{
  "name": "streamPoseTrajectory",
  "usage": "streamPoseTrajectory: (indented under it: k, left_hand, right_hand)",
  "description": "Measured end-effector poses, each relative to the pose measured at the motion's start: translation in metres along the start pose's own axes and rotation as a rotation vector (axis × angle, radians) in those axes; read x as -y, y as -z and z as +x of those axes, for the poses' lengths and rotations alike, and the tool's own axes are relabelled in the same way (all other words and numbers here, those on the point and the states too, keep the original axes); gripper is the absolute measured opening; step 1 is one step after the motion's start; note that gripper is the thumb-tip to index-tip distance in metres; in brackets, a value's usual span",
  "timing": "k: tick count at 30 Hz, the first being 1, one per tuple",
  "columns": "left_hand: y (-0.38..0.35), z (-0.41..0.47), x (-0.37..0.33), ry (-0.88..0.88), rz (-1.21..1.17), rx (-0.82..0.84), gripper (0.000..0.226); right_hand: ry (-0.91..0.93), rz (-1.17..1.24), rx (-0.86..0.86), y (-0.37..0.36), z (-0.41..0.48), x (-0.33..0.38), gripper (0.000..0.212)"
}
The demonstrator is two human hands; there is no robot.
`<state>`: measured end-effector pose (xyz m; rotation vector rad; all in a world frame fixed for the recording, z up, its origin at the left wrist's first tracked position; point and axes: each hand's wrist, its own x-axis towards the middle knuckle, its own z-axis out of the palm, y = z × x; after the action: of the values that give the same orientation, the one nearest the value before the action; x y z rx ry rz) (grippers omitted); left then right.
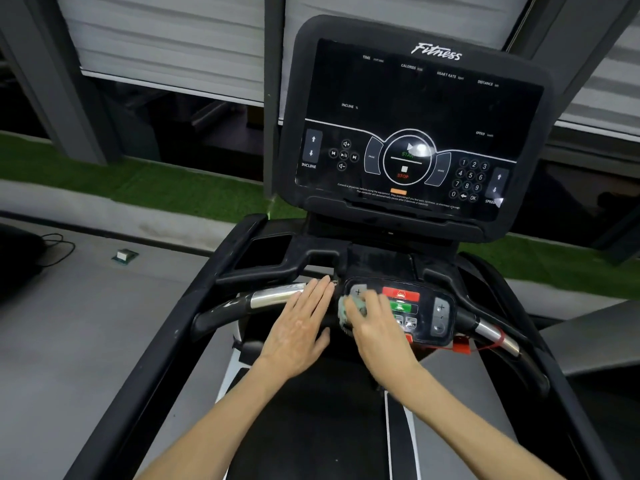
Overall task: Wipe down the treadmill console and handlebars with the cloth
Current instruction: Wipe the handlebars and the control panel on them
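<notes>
- Cloth [348, 304]: judged soft, light and limp; best gathered into the palm and pressed flat by the fingers. It is pale green and crumpled, and mostly hidden under the hand.
- Location: the cloth is set on the left edge of the button pad [427, 315], at the middle of the handlebar [273, 296].
- Right hand [375, 323]: fingers are curled over the cloth, pressing it to the pad.
- Left hand [301, 322]: laid flat with fingers straight on the handlebar, just left of the cloth; nothing is held.
- Console [415, 109]: dark screen, farther off, touched by neither hand.

- The grey floor [86, 341] carries the treadmill [166, 358].
- A small white box [125, 255] lies on it, left of the treadmill.
- A black cable [59, 249] loops near the box.
</notes>
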<state>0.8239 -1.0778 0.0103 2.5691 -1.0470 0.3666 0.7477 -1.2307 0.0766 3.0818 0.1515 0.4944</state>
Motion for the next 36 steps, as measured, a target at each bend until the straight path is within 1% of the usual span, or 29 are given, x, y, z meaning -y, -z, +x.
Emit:
streamPoseTrajectory:
  k: [3,8,10,16,18,22,24,28,34,36]
  left_hand:
    - [-0.001,0.000,-0.001,0.010,-0.025,0.006,0.081]
    - [-0.001,-0.001,-0.001,0.002,-0.010,-0.001,0.082]
    - [-0.001,-0.002,-0.001,0.000,-0.013,0.010,0.082]
    - [-0.005,0.000,0.001,0.009,-0.019,0.021,0.086]
    - [-0.004,0.000,0.001,0.008,-0.022,0.026,0.087]
    - [-0.002,-0.001,0.001,-0.001,-0.033,0.012,0.087]
    - [-0.002,-0.001,0.000,-0.006,-0.028,0.014,0.087]
    - [0.000,0.000,0.000,0.004,-0.029,0.026,0.088]
    - [0.000,-0.001,-0.003,0.005,-0.025,0.036,0.085]
    - [0.001,-0.001,-0.002,0.004,-0.031,0.046,0.085]
  right_hand:
    - [0.053,0.008,0.048,-0.002,-0.013,0.000,0.063]
    - [-0.059,-0.001,-0.061,0.012,0.039,-0.008,0.052]
    - [-0.067,0.000,-0.061,0.011,0.038,-0.005,0.052]
    - [0.086,0.029,0.081,-0.003,-0.021,0.003,0.067]
    - [0.071,0.010,0.065,-0.001,-0.011,-0.001,0.064]
    - [-0.064,0.043,-0.016,0.008,0.021,-0.005,0.052]
    - [-0.054,0.012,-0.012,0.006,0.013,-0.001,0.054]
    - [0.018,0.005,0.072,0.001,-0.024,0.006,0.061]
    - [0.006,0.000,0.043,0.005,-0.014,0.018,0.049]
    - [-0.007,-0.016,0.052,0.004,-0.017,0.017,0.048]
